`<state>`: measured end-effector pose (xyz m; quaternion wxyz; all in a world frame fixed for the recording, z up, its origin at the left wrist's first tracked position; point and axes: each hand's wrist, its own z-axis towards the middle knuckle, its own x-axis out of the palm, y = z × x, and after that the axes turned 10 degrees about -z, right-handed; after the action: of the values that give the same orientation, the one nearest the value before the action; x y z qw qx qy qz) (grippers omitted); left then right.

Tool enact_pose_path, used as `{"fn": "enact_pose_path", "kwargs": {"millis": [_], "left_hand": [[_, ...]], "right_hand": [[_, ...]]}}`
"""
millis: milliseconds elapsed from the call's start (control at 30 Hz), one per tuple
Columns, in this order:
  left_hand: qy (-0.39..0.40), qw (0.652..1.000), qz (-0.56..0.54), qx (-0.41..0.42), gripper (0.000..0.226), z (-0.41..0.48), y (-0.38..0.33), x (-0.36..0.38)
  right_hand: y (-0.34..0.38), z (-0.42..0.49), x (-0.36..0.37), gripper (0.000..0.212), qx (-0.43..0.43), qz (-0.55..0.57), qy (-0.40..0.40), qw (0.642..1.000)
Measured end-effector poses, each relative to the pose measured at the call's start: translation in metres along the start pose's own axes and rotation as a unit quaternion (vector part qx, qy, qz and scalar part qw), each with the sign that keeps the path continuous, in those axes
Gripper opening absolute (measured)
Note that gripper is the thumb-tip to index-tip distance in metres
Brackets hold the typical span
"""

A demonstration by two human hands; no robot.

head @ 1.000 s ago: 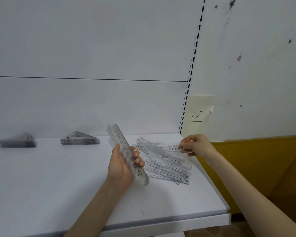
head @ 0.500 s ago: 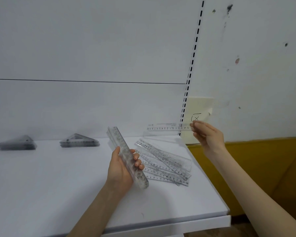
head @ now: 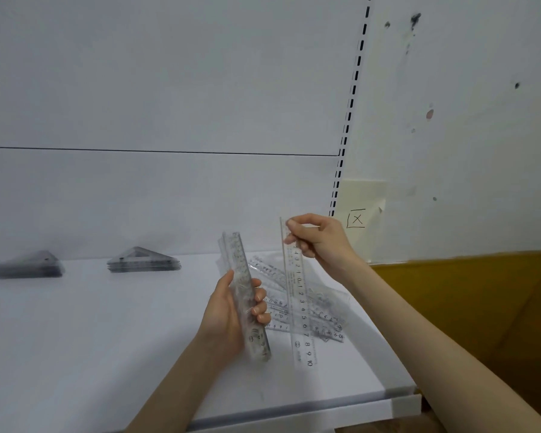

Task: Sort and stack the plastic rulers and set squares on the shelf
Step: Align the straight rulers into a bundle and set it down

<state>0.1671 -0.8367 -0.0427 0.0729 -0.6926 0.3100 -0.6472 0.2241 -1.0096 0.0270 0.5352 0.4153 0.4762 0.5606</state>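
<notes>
set square stacks (head: pixel 144 262) look done. your left hand (head: pixel 228 314) has its grip clamped round the ruler bundle (head: pixel 242 285), your right hand (head: pixel 324 240) pinches one ruler (head: pixel 301 320); loose rulers (head: pixel 328 307) on the shelf (head: pixel 75 339) are not yet gathered.

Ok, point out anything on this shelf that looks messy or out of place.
The loose rulers lie criss-crossed in a jumble on the right of the shelf, unlike the two tidy set square stacks at the back left. The left hand grips a bundle, the right hand pinches one ruler. Nothing looks broken.
</notes>
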Motion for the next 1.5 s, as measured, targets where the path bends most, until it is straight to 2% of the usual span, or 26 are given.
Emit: {"fn": "enact_pose_path", "kwargs": {"millis": [200, 500, 600, 700, 767, 833, 867, 933, 1033, 1067, 1200, 1367, 1433, 1500], "left_hand": [[0.006, 0.999, 0.047, -0.015, 0.045, -0.001, 0.000, 0.000], [-0.023, 0.997, 0.071, -0.001, 0.041, -0.005, -0.002, 0.004], [-0.030, 0.998, 0.049, -0.002, 0.042, -0.005, -0.001, 0.005], [-0.039, 0.998, 0.041, -0.003, 0.045, -0.004, -0.001, 0.005], [-0.047, 0.998, 0.038, 0.003, 0.045, -0.003, -0.001, 0.005], [-0.055, 0.998, 0.026, 0.020, 0.043, -0.001, -0.002, 0.003], [-0.057, 0.998, 0.020, 0.031, 0.043, -0.001, -0.003, 0.002], [-0.061, 0.997, 0.011, 0.055, 0.043, 0.001, -0.003, 0.002], [-0.066, 0.994, 0.006, 0.089, 0.050, 0.003, -0.002, 0.002], [-0.067, 0.993, 0.002, 0.097, 0.051, 0.004, -0.002, 0.002], [-0.075, 0.990, -0.011, 0.115, 0.051, 0.007, -0.003, 0.000], [-0.078, 0.990, -0.014, 0.119, 0.050, 0.005, -0.004, -0.003], [-0.078, 0.990, -0.018, 0.120, 0.050, 0.005, -0.004, -0.004], [-0.074, 0.989, -0.026, 0.123, 0.049, 0.004, -0.005, -0.004]], "right_hand": [[-0.002, 0.010, 0.029, 0.008, 0.012, -0.026, 0.030, 0.999], [-0.015, 0.025, 0.062, 0.021, -0.046, -0.186, 0.011, 0.981], [-0.017, 0.029, 0.064, 0.022, -0.113, -0.311, 0.008, 0.944], [-0.023, 0.031, 0.063, 0.035, -0.135, -0.449, 0.016, 0.883], [-0.023, 0.030, 0.058, 0.046, -0.113, -0.494, 0.036, 0.861], [-0.020, 0.023, 0.042, 0.037, -0.092, -0.462, 0.062, 0.880], [-0.018, 0.018, 0.029, 0.029, -0.085, -0.463, 0.089, 0.878], [-0.019, 0.003, 0.002, 0.023, -0.057, -0.514, 0.171, 0.838], [-0.029, -0.025, -0.024, 0.041, 0.012, -0.595, 0.256, 0.761], [-0.034, -0.031, -0.028, 0.045, 0.016, -0.606, 0.258, 0.753], [-0.044, -0.035, -0.032, 0.025, -0.008, -0.569, 0.224, 0.791], [-0.049, -0.034, -0.032, 0.016, 0.049, -0.504, 0.239, 0.829], [-0.045, -0.032, -0.036, 0.009, 0.051, -0.489, 0.228, 0.840], [-0.039, -0.030, -0.041, 0.012, 0.052, -0.470, 0.207, 0.857]]}}
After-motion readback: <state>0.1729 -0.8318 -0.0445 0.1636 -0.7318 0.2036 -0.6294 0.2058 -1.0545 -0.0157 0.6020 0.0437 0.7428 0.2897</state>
